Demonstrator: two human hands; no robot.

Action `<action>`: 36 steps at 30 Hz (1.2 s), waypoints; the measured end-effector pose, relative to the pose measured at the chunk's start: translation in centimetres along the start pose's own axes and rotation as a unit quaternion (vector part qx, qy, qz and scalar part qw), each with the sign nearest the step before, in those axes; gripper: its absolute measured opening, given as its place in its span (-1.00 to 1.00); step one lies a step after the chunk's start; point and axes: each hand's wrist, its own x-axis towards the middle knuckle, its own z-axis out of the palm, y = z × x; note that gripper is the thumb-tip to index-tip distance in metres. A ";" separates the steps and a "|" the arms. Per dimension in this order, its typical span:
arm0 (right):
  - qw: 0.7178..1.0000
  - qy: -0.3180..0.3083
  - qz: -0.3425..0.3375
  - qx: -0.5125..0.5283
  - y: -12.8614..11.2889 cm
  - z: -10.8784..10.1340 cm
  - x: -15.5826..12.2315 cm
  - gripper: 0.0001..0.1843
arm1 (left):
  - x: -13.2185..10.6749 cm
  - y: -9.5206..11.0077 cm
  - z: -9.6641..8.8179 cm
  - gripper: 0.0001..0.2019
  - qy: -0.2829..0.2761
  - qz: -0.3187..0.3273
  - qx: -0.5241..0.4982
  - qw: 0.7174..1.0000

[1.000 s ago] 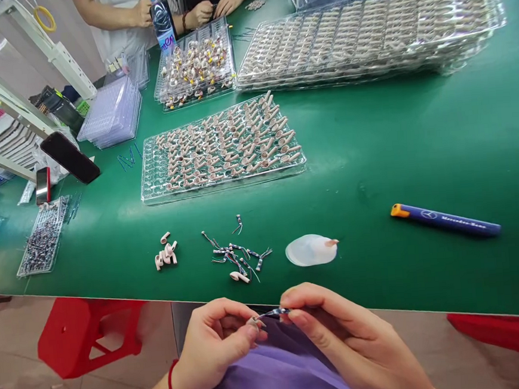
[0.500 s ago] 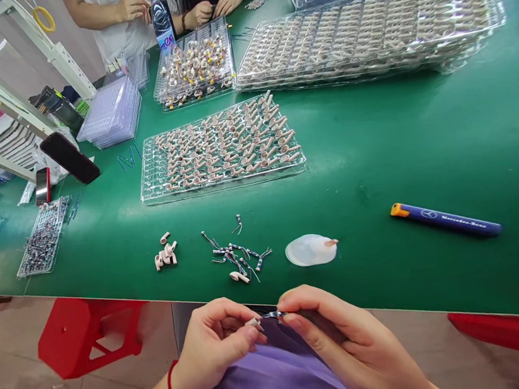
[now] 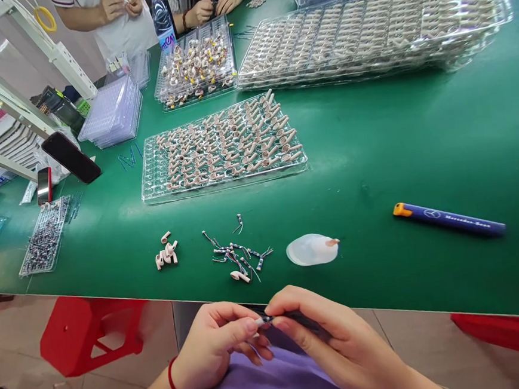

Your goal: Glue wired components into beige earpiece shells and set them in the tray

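Just in front of the table edge, my left hand [image 3: 228, 341] pinches a small whitish earbud shell [image 3: 260, 321], mostly covered by the fingers. Against its end, my right hand [image 3: 328, 333] pinches a tiny dark circuit board with wires [image 3: 268, 318]; the two parts meet, and how far one sits inside the other cannot be seen. On the table beyond lie several loose wired boards [image 3: 232, 252] with one earbud shell [image 3: 239, 276] among them. A small pile of earbud shells [image 3: 169, 254] is to the left, and a translucent squeeze bottle [image 3: 306, 251] to the right.
A clear tray of earbud shells [image 3: 224, 143] sits mid-table, with stacked full trays [image 3: 364, 36] behind. At right lies a blue pen-like tool with an orange end [image 3: 450, 219]. Phones [image 3: 71, 157] stand at left, near a tray of small parts [image 3: 45, 238]. Co-workers' hands [image 3: 121, 4] are opposite.
My right hand has moved slightly left, bringing the circuit board up to the earbud shell. My left hand has turned a little, and its lower fingers have loosened outward.
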 end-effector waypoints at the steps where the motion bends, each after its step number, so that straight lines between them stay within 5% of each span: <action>1: 1.000 -0.002 0.003 0.005 0.0 0.1 0.0 -0.86 | 0.0 0.1 0.1 -0.72 0.004 -0.007 -0.004 1.000; 10: 0.998 -0.016 0.032 0.054 0.2 0.4 -0.1 -0.84 | 0.1 0.2 0.3 -0.68 0.003 -0.043 -0.029 0.999; 20: 0.996 0.009 0.022 0.083 0.4 0.4 -0.4 -0.85 | -0.1 -0.5 -0.1 -0.76 -0.003 0.054 0.046 0.997; 36: 0.992 0.043 0.014 0.120 0.7 1.1 -0.8 -0.78 | -0.7 -0.1 0.6 -0.79 0.012 0.114 0.100 0.988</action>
